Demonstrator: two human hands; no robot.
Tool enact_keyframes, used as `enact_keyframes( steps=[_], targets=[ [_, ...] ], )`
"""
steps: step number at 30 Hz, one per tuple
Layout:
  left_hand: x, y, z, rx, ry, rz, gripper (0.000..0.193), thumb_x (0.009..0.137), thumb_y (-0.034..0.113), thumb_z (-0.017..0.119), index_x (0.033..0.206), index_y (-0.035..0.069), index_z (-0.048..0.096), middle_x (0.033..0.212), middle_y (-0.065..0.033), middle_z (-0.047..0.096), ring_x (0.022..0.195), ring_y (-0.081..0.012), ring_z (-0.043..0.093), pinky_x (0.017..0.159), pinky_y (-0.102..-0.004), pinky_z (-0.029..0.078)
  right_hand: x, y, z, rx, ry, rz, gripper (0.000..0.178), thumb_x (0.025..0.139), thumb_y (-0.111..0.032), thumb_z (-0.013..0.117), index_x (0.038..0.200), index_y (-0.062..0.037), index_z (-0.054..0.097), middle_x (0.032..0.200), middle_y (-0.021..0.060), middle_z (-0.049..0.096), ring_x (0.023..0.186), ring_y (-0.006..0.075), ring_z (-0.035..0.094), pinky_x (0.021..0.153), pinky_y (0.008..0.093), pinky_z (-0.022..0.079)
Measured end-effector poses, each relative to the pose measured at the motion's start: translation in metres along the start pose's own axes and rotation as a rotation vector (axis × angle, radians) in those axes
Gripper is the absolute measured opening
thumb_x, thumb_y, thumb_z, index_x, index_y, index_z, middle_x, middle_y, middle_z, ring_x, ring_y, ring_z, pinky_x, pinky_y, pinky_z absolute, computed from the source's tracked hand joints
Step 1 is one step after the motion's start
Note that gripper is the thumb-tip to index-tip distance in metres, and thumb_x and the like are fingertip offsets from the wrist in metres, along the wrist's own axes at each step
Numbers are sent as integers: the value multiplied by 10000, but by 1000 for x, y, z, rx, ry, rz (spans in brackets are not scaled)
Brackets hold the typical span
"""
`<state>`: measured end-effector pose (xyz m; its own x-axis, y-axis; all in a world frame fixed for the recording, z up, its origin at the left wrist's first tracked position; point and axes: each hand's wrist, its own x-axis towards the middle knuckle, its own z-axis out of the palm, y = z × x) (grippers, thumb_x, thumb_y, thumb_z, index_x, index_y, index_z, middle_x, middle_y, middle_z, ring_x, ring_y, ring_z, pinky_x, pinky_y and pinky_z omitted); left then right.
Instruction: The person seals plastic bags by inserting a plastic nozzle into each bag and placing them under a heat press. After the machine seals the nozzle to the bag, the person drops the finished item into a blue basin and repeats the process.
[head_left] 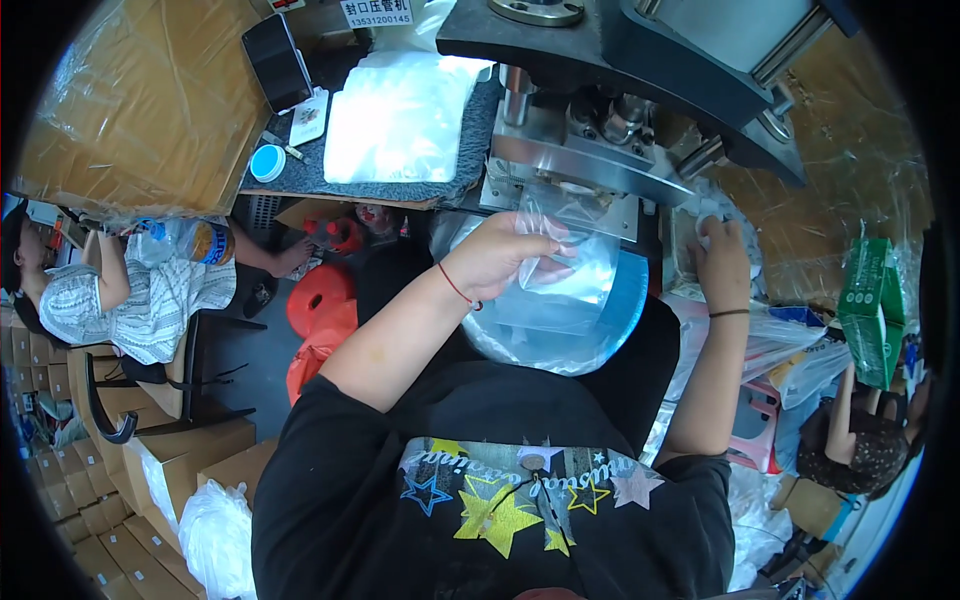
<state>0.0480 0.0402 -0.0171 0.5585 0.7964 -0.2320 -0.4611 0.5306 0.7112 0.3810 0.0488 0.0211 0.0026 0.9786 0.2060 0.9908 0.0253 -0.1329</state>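
Observation:
My left hand (505, 255) is closed on a clear plastic bag (567, 285), the thumb laid over its upper part. The bag hangs over a round, pale blue-rimmed basin (625, 310) at my lap, just below the metal bar (590, 165) of a press machine. To the right, my right hand (722, 260) reaches down into a clear-sided container (680, 255) beside the machine. Its fingers are bent together among whitish pieces; whatever they grip is too small to make out.
Left of the machine, a stack of clear bags (395, 120) lies on a dark-covered table, with a phone (277, 62) and a blue-lidded jar (267, 163). A red stool (322, 310) stands lower left. A green box (872, 310) is at right. Other people sit at both sides.

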Motion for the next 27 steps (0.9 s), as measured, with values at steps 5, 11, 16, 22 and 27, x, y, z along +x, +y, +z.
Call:
enact_keyframes(
  steps=[5, 11, 16, 22, 27],
  targets=[
    [-11, 28, -29, 798, 517, 517, 530, 925, 269, 677, 1305, -11, 436, 1144, -209, 602, 1100, -323, 623, 902, -458, 527, -6, 14, 4, 121, 126, -79, 254, 753, -44, 725, 976, -47, 602, 1043, 175, 553, 963, 397, 590, 804, 450, 495],
    [-54, 59, -81, 2269, 633, 608, 539, 919, 288, 649, 1376, 49, 494, 1379, -229, 506, 1252, -389, 508, 1041, -477, 393, -3, 20, -1, 170, -11, -118, 249, 761, 19, 693, 993, -12, 609, 1132, 182, 559, 1036, 384, 585, 817, 405, 496],
    [-74, 35, -51, 945, 536, 487, 151, 967, 95, 574, 1061, 21, 665, 964, -67, 704, 929, -155, 659, 831, -302, 507, -10, 14, 0, 229, 369, -161, 199, 857, -41, 671, 1049, -18, 623, 1056, 162, 623, 941, 334, 620, 796, 375, 498],
    [-58, 5, -9, 779, 229, 381, 161, 910, 124, 672, 968, -22, 710, 846, -60, 720, 745, -85, 636, 705, -236, 511, -31, -85, -30, 703, 137, -397, 145, 909, -130, 659, 994, -13, 646, 928, 107, 653, 826, 222, 623, 736, 313, 479],
    [-52, -12, 20, 795, 87, 200, 239, 967, 205, 631, 989, -24, 697, 893, -73, 719, 816, -124, 668, 777, -273, 526, -24, -133, -43, 932, 65, -494, 106, 919, -101, 645, 955, -1, 644, 875, 86, 643, 763, 182, 598, 686, 294, 466]
  ],
)
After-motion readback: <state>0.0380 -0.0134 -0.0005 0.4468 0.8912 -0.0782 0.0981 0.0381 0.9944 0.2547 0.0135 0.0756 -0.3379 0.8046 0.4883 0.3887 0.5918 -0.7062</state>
